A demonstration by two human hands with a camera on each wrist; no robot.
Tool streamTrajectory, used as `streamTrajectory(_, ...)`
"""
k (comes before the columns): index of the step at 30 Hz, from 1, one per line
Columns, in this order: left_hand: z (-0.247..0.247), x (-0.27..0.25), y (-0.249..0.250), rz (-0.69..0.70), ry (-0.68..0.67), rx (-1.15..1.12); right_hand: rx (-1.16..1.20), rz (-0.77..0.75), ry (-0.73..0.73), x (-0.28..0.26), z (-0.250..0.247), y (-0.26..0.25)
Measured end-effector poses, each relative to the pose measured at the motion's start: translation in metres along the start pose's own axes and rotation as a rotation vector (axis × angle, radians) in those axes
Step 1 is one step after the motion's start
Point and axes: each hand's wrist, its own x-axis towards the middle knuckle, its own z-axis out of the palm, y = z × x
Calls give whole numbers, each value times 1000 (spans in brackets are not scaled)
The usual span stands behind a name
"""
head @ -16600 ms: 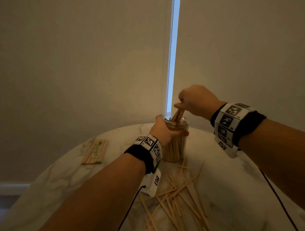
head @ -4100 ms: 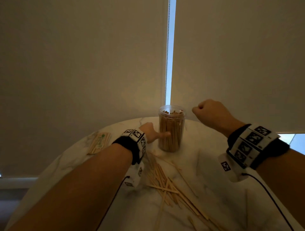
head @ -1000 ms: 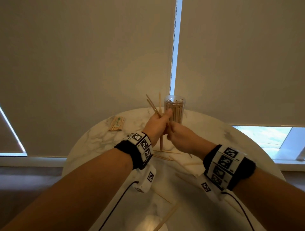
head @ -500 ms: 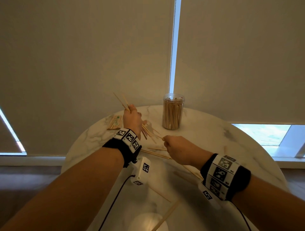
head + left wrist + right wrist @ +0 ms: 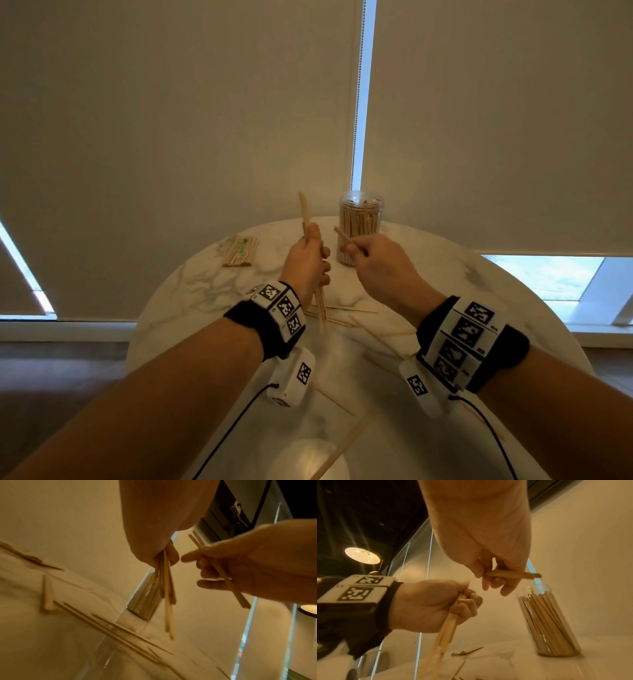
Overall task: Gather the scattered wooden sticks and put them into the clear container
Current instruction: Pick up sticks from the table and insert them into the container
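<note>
Sticks (image 5: pixel 314 270) are bunched upright in the left hand (image 5: pixel 306 262), whose fingers are curled round them, seemingly so that many can be carried at once. One further stick (image 5: pixel 511 575) is pinched by the right hand (image 5: pixel 378 265) beside the bunch, probably to be added. The clear container (image 5: pixel 360 226), nearly full, stands behind on the marble table (image 5: pixel 479 308); loose sticks (image 5: pixel 346 320) are left lying below.

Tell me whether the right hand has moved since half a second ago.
Yes. The right hand, pinching a stick, has risen off the table towards the clear container.
</note>
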Motion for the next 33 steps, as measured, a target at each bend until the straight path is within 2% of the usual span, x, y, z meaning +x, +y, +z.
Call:
streamTrajectory(2,13,-8,-1,-18,-55,39,118,-18,131,3,3,-4)
streamTrajectory(4,25,-13,-2,-28,-125,6,273,26,159,4,7,-8)
streamTrajectory(7,34,-21,2,-78,-130,-70,358,123,92,6,11,-11)
streamTrajectory(10,35,-23,1,-93,-115,-78,449,134,-18,3,-2,-13)
streamTrajectory(12,34,-26,0,-78,-99,-70,400,131,-129,3,-10,-11)
streamTrajectory(14,30,-30,-2,-43,-106,-21,361,117,-159,9,-16,-11)
streamTrajectory(17,28,-38,-5,-12,-243,94,340,86,-7,27,-27,-13)
streamTrajectory(19,30,-44,-4,-10,-337,176,176,36,38,34,-36,-19)
streamTrajectory(21,35,-48,0,-5,-367,196,28,24,-124,35,-40,-19)
streamTrajectory(23,37,-47,5,-4,-336,178,1,47,-339,26,-38,-24)
streamTrajectory(24,37,-44,7,-15,-316,170,14,42,-371,23,-36,-25)
streamTrajectory(27,30,-35,8,-67,-282,88,180,4,-201,20,-32,-19)
streamTrajectory(29,21,-29,12,-98,-259,-11,264,39,-112,14,-28,-13)
streamTrajectory(31,13,-23,20,-124,-219,-121,317,108,-132,2,-19,-6)
streamTrajectory(33,7,-18,27,-121,-137,-211,311,156,-277,-16,-7,-1)
